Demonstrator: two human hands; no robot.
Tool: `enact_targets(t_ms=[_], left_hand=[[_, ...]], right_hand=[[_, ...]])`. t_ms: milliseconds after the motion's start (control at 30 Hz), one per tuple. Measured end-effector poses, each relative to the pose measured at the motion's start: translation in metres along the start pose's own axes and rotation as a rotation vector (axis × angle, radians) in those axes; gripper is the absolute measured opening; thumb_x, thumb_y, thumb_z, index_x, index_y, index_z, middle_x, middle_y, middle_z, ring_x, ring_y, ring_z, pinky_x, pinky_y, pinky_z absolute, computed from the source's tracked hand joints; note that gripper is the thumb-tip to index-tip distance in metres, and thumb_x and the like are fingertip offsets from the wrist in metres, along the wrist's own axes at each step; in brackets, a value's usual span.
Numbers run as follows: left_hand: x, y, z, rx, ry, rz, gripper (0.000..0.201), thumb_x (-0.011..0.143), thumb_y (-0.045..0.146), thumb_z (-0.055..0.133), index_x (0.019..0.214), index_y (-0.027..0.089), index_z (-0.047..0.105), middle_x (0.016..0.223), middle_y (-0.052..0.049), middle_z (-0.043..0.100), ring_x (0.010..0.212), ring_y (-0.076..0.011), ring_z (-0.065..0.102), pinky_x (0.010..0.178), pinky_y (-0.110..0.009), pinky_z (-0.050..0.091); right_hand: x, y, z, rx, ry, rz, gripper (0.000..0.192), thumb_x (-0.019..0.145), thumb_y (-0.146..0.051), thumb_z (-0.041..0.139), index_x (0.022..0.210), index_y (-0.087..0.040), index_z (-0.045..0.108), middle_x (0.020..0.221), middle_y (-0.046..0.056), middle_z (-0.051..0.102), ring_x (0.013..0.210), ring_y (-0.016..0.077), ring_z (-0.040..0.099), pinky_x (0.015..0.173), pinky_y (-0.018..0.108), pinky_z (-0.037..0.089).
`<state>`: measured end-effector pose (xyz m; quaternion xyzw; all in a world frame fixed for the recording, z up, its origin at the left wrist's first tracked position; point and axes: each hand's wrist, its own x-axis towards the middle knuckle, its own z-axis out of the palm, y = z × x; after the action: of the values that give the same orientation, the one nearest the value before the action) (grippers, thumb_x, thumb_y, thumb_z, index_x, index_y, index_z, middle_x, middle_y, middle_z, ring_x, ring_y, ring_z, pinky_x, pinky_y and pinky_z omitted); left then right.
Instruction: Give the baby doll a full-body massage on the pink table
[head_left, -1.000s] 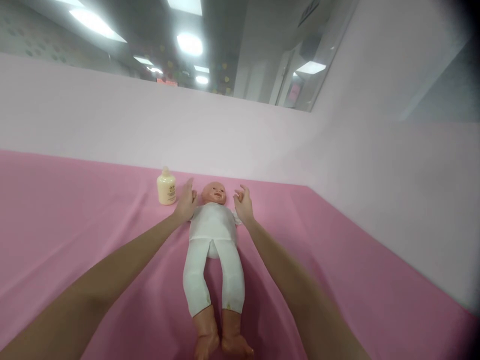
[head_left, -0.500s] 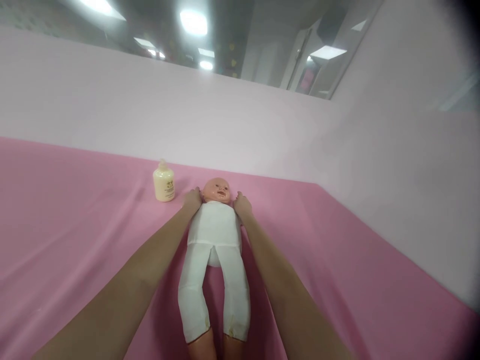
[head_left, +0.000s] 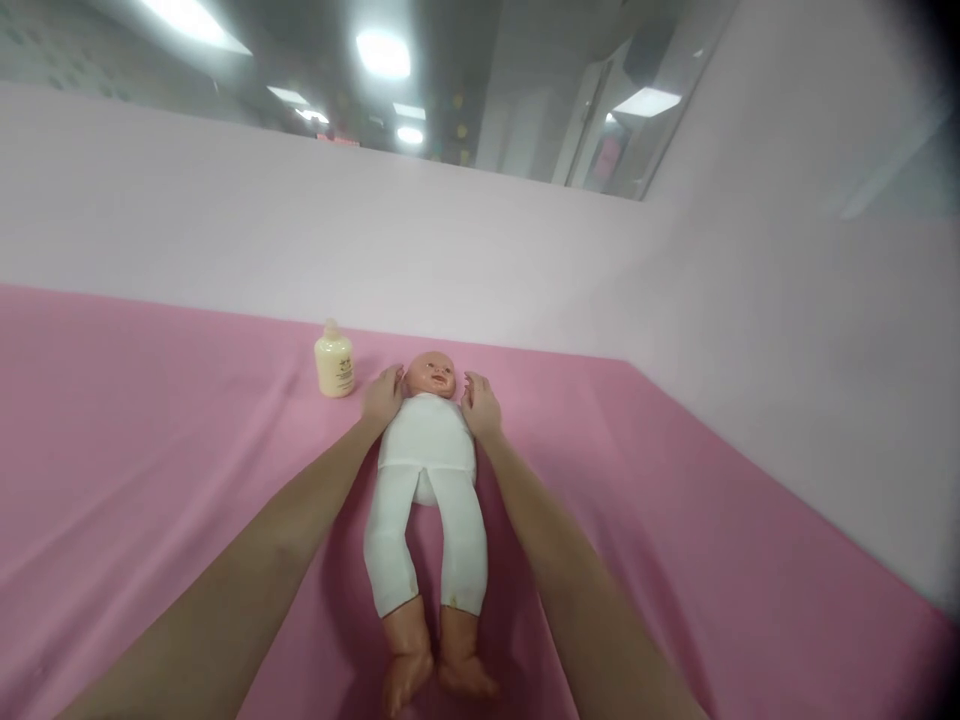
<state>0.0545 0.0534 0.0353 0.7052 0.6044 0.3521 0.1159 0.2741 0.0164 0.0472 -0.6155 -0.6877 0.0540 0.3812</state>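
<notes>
1. Since the earlier frame, both hands have stayed at the doll's shoulders, and the doll's bare feet have come back into view at the near edge.
2. A baby doll [head_left: 427,450] in white clothing lies on its back on the pink-covered worktop [head_left: 150,450], head far, feet near.
3. The left hand [head_left: 383,396] rests against the doll's shoulder on the left side, fingers loosely spread and lying flat, gripping nothing.
4. The right hand [head_left: 480,405] rests against the opposite shoulder, fingers slightly curled and open, gripping nothing.
5. A small cream bottle [head_left: 334,362] stands upright just left of the left hand, near the doll's head.
6. A pale pink wall [head_left: 225,240] rises behind the worktop.
</notes>
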Motion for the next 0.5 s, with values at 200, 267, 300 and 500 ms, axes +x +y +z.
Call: enact_targets(t_ms=[200, 267, 300, 500], left_hand=[[-0.039, -0.004, -0.035, -0.467, 0.143, 0.221, 0.061, 0.090, 0.031, 0.048, 0.147, 0.021, 0.028, 0.129, -0.009, 0.062, 0.117, -0.0196, 0.060, 0.101, -0.037, 0.047], [-0.055, -0.008, -0.050, -0.486, 0.050, 0.290, 0.059, 0.087, 0.032, 0.051, 0.143, 0.022, 0.035, 0.126, -0.008, 0.064, 0.116, -0.0194, 0.060, 0.104, -0.037, 0.046], [-0.064, -0.011, -0.056, -0.466, -0.023, 0.318, 0.056, 0.086, 0.033, 0.053, 0.140, 0.023, 0.039, 0.124, -0.008, 0.065, 0.115, -0.0199, 0.061, 0.104, -0.037, 0.046], [-0.109, -0.029, -0.055, -0.188, -0.240, 0.583, 0.032, 0.085, 0.026, 0.050, 0.116, 0.023, 0.060, 0.121, -0.008, 0.067, 0.116, -0.0236, 0.059, 0.107, -0.041, 0.042]], right_hand=[[-0.025, -0.007, -0.035, 0.406, 0.019, -0.045, 0.061, 0.082, -0.017, 0.046, 0.141, -0.020, 0.030, 0.133, 0.012, 0.055, 0.104, 0.0155, 0.063, 0.092, 0.030, 0.052], [-0.038, -0.007, -0.048, 0.476, -0.134, -0.096, 0.057, 0.084, -0.019, 0.045, 0.140, -0.021, 0.034, 0.130, 0.011, 0.058, 0.091, 0.0142, 0.066, 0.085, 0.031, 0.054], [-0.046, -0.006, -0.053, 0.467, -0.217, -0.123, 0.055, 0.085, -0.020, 0.044, 0.140, -0.022, 0.038, 0.129, 0.011, 0.059, 0.091, 0.0144, 0.067, 0.085, 0.032, 0.054], [-0.102, 0.001, -0.058, 0.128, -0.442, -0.348, 0.066, 0.084, -0.015, 0.048, 0.148, -0.026, 0.039, 0.134, 0.010, 0.058, 0.119, 0.0223, 0.058, 0.102, 0.042, 0.048]])
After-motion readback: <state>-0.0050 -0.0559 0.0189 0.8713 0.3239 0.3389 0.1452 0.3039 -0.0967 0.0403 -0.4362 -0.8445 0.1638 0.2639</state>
